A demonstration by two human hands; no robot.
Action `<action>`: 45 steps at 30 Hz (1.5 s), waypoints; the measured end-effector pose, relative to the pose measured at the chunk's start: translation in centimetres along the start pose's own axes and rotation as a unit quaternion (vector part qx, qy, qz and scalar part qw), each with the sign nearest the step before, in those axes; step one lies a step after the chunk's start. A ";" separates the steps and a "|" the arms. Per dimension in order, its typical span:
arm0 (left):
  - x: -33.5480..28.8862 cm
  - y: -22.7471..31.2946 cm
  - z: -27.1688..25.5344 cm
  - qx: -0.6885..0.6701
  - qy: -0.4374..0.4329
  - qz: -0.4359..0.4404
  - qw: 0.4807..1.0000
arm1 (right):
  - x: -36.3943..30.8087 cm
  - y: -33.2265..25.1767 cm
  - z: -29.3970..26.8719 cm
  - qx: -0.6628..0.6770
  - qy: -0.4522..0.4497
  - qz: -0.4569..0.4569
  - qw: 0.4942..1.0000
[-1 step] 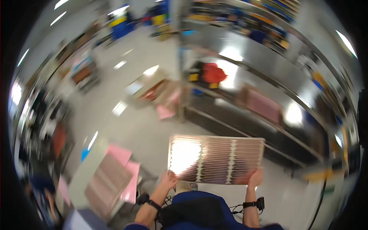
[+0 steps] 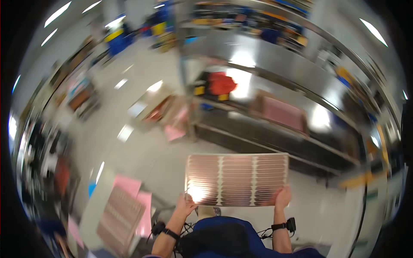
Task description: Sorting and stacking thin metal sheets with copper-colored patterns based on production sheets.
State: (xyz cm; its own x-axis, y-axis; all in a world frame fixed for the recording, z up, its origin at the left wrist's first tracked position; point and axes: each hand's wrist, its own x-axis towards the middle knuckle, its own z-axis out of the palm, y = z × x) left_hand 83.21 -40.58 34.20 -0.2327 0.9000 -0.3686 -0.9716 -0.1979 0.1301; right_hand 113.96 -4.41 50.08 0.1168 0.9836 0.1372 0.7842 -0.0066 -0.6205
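Left hand (image 2: 185, 205): clamped on near-left corner of striped copper-coloured panel (image 2: 237, 178) | right hand (image 2: 282, 198): clamped on its near-right corner | panel: out ahead of the body above the floor (image 2: 157, 170), long axis left-to-right between hands | left hand nearer the table (image 2: 90, 215) bearing a similar sheet (image 2: 121, 220) | finger placement uncertain, blurred
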 end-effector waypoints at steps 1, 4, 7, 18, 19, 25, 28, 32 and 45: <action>3.8 -1.0 6.1 0.076 0.166 -0.019 0.983 | 1.3 1.2 -1.4 -0.042 0.007 0.078 0.996; 8.1 -3.0 17.3 0.239 0.285 -0.036 0.928 | 3.7 1.2 -5.5 -0.003 -0.001 0.192 0.981; 11.7 0.1 18.4 0.350 0.254 -0.065 0.899 | 1.9 3.3 -3.3 0.039 0.021 0.269 0.962; 37.0 1.9 28.7 0.608 0.150 -0.065 0.777 | 27.2 1.4 2.6 0.018 0.078 0.239 0.968; 39.7 2.6 29.7 0.612 0.136 -0.068 0.776 | 29.3 3.5 4.3 -0.021 0.088 0.222 0.971; 49.9 4.1 40.6 0.534 0.112 0.066 0.835 | 41.0 -7.3 5.8 0.023 0.026 0.202 0.979; 55.2 5.1 40.5 0.481 0.107 0.033 0.869 | 46.5 -8.2 7.9 0.014 0.006 0.220 0.975; 60.5 4.2 40.9 0.427 0.110 0.044 0.897 | 51.7 -8.4 8.9 0.026 0.013 0.208 0.978; 60.3 4.2 39.7 0.416 0.171 0.092 0.888 | 38.9 -10.7 12.4 0.067 -0.152 -0.455 0.875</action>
State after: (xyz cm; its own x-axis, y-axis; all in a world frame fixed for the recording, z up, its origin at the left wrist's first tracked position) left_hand 66.90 28.27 49.11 -0.5216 0.6837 -0.5103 -0.5798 0.1548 0.7999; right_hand 102.56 36.17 52.54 -0.7018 0.5737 0.4222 0.3883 0.8050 -0.4485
